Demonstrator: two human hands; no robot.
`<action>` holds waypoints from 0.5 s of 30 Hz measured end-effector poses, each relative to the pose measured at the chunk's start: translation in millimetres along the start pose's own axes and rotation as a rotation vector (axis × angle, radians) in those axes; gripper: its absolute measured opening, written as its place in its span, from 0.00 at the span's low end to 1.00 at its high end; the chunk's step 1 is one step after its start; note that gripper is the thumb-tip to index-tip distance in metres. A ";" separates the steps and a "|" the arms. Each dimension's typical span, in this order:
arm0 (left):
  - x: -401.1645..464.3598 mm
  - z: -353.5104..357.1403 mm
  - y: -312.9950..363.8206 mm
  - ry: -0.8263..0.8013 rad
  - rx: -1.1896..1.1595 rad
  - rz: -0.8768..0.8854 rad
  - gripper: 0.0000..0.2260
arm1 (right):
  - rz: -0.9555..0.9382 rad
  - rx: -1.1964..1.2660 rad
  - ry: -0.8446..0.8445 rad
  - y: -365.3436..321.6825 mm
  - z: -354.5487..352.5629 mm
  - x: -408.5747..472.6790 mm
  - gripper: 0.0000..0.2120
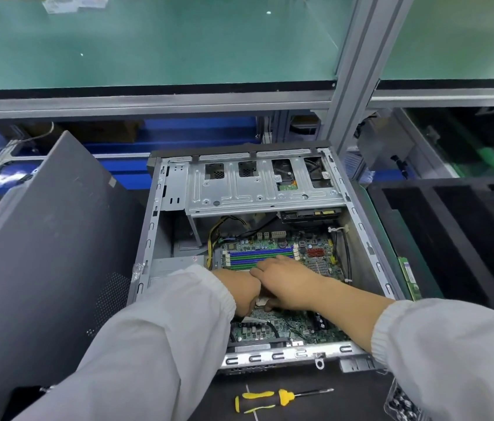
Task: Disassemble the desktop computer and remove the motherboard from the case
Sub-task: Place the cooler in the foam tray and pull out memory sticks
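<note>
I see the motherboard lying flat in the bottom of the open computer case, which rests on the dark bench with its open side up. Blue and green memory slots run across the board's far half, and a silver drive cage spans the far end of the case. Both of my hands are down inside, meeting over the middle of the board. My left hand is curled, knuckles up, over a small pale part near the board's centre (I cannot tell whether it really grips it, since the fingers are hidden). My right hand lies across from the right with fingers stretched flat toward the memory slots, its thumb tucked under at the same pale part.

On the left, the detached grey side panel leans tilted against the case. On the near bench a yellow-and-black screwdriver lies apart from the case. On the right sits a black foam tray, with a green memory stick between it and the case.
</note>
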State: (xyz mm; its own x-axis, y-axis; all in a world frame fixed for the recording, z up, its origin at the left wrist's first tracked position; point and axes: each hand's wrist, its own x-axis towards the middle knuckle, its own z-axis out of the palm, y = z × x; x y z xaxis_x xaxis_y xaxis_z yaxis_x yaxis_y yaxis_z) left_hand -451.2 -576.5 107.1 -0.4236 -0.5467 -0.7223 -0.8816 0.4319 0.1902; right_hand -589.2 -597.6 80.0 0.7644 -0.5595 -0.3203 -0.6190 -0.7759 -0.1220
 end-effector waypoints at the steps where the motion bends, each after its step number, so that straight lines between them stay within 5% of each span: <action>1: -0.7 0.0 0.6 0.009 -0.008 -0.009 0.07 | 0.021 0.032 -0.007 -0.1 0.3 0.0 0.28; 6: -2.8 0.3 2.2 0.027 -0.031 -0.041 0.11 | 0.074 0.129 0.002 0.3 2.2 -0.3 0.17; 15: -7.5 -2.4 7.6 0.032 -0.022 -0.055 0.06 | 0.109 0.117 -0.038 2.9 3.7 3.5 0.26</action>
State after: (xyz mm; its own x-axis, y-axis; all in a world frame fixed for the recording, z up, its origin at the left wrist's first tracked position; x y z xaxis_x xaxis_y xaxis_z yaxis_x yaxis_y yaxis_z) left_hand -455.3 -570.8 115.6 -0.3803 -0.5922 -0.7104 -0.9080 0.3850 0.1651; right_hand -588.9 -600.8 75.1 0.6860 -0.6251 -0.3725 -0.7160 -0.6709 -0.1927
